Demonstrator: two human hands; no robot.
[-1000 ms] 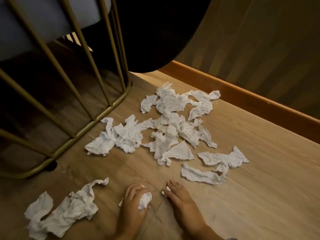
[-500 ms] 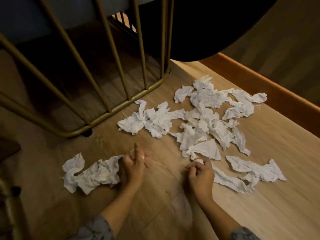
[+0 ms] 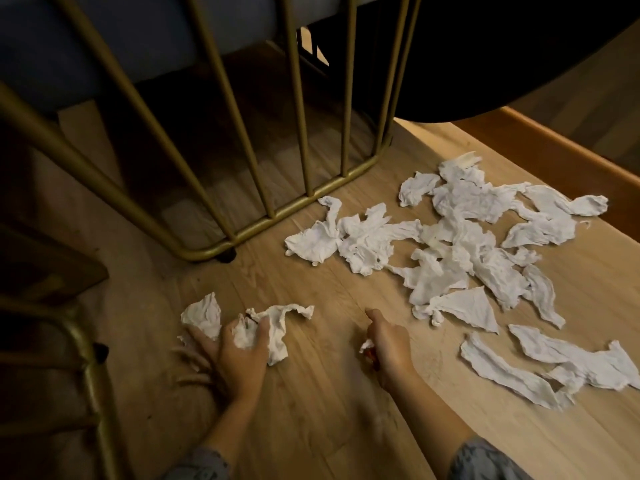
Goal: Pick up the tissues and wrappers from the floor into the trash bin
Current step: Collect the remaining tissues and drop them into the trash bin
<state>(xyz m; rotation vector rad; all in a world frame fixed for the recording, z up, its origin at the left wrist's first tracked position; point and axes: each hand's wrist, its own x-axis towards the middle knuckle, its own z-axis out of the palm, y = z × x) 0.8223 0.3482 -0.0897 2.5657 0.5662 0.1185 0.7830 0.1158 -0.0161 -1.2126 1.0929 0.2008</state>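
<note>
Several crumpled white tissues (image 3: 460, 244) lie scattered over the wooden floor at the right. My left hand (image 3: 235, 358) lies on a separate crumpled tissue clump (image 3: 277, 327) at the lower left, with fingers curled into it and a small wad against the palm. My right hand (image 3: 388, 344) is low on the floor near the centre, fingers curled around a small white scrap (image 3: 365, 346), index finger pointing forward. A torn tissue strip (image 3: 502, 372) lies just right of that hand. No trash bin is in view.
A gold metal chair frame (image 3: 242, 233) with slanted bars stands at the upper left, its grey seat above. Another gold leg (image 3: 93, 375) rises at the far left. A dark round tabletop (image 3: 502, 53) overhangs the upper right, above a wooden skirting board (image 3: 571, 161).
My left hand has moved left onto the separate tissue clump and closed its fingers into it. My right hand has drawn back from the torn strip. The view has shifted left.
</note>
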